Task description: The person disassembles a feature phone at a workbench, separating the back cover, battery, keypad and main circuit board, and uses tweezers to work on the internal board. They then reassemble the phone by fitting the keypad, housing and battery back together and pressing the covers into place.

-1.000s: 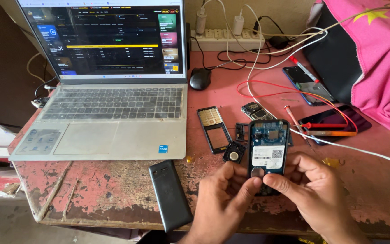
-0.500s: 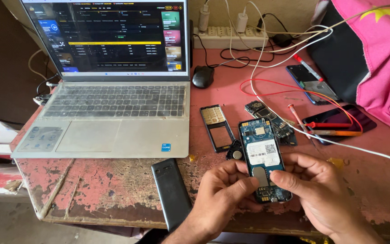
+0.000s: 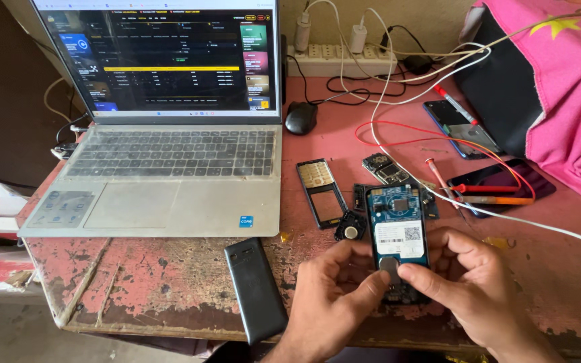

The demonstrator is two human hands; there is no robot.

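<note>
Over the front edge of the worn red table [image 3: 169, 282], seen from your head camera, both your hands pinch an opened phone [image 3: 398, 235] with its blue circuit board facing up. Your left hand [image 3: 334, 296] grips its lower left side, thumb pressing the bottom; your right hand [image 3: 472, 282] holds the lower right, thumb meeting there. Just left lies a black back cover [image 3: 255, 289]; a laptop [image 3: 163, 134] sits beyond, a keypad frame [image 3: 322, 191] between.

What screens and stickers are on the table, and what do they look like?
Laptop screen: back left, dark with coloured panels and a yellow bar.
White sticker: rectangular, on the blue circuit board held by the left hand and right hand.
Blue square sticker: on the laptop palm rest.
Dark phone screens: right side.
</note>
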